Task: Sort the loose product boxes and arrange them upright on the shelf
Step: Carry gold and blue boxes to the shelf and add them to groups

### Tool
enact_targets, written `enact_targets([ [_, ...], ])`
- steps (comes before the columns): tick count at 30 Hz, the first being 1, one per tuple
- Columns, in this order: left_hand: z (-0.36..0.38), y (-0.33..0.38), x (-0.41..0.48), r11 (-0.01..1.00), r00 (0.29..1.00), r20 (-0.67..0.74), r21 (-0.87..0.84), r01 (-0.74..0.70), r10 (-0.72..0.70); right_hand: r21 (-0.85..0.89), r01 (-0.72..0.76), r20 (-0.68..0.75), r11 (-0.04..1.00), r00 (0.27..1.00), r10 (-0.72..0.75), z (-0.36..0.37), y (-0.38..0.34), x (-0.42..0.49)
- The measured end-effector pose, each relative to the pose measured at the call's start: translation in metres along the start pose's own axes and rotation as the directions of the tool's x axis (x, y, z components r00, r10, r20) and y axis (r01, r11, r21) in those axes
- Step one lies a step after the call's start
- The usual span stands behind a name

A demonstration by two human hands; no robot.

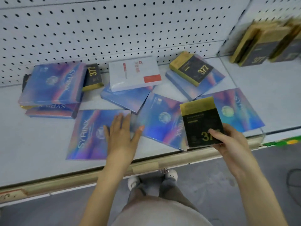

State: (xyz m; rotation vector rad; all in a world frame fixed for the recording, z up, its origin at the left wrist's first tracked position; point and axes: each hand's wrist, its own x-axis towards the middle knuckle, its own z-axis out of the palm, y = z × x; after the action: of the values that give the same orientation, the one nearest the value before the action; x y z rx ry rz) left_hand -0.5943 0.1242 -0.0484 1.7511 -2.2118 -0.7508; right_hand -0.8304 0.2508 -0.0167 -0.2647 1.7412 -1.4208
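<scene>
Your left hand point(121, 132) lies flat, fingers straight and spread, on a holographic SYRINX box point(88, 132) lying face-up near the front of the shelf point(40, 152). Your right hand point(231, 142) grips the lower corner of a black-and-gold 377 box point(199, 121), thumb on its face, tilted above two more holographic boxes. A stack of SYRINX boxes point(53, 84) sits far left. A white box point(133, 74) lies at the back by the pegboard point(97, 30). A second 377 box point(191, 68) rests flat on a holographic one, back right. Farther right, upright 377 boxes point(263, 46) stand together, blurred.
</scene>
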Motion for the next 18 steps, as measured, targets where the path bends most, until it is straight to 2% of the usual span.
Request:
enact_targets([
  [3, 0.017, 0.027, 0.005, 0.999, 1.0, -0.02, 0.046, 0.01, -0.009, -0.087, 0.032, 0.041, 0.996, 0.999, -0.029, -0.021, -0.009, 0.018],
  [5, 0.026, 0.037, 0.008, 0.997, 0.999, -0.04, 0.072, 0.031, -0.028, -0.187, 0.084, 0.016, 0.979, 0.996, -0.083, -0.032, -0.012, 0.03],
  [8, 0.031, 0.048, 0.01, 0.996, 0.991, -0.111, 0.04, 0.082, -0.077, -0.37, 0.174, 0.03, 0.913, 0.984, -0.176, -0.036, -0.018, 0.043],
  [11, 0.037, 0.055, 0.01, 0.991, 0.97, -0.207, 0.008, 0.132, -0.128, -0.452, 0.217, 0.08, 0.865, 0.976, -0.204, -0.03, -0.02, 0.048],
  [15, 0.039, 0.065, 0.009, 0.981, 0.964, -0.182, -0.023, 0.19, -0.191, -0.441, 0.188, 0.13, 0.878, 0.981, -0.144, -0.023, -0.013, 0.041],
  [18, 0.033, 0.068, 0.013, 0.98, 0.969, -0.157, 0.027, 0.196, -0.19, -0.245, 0.098, 0.091, 0.965, 0.993, -0.078, -0.019, -0.008, 0.034],
])
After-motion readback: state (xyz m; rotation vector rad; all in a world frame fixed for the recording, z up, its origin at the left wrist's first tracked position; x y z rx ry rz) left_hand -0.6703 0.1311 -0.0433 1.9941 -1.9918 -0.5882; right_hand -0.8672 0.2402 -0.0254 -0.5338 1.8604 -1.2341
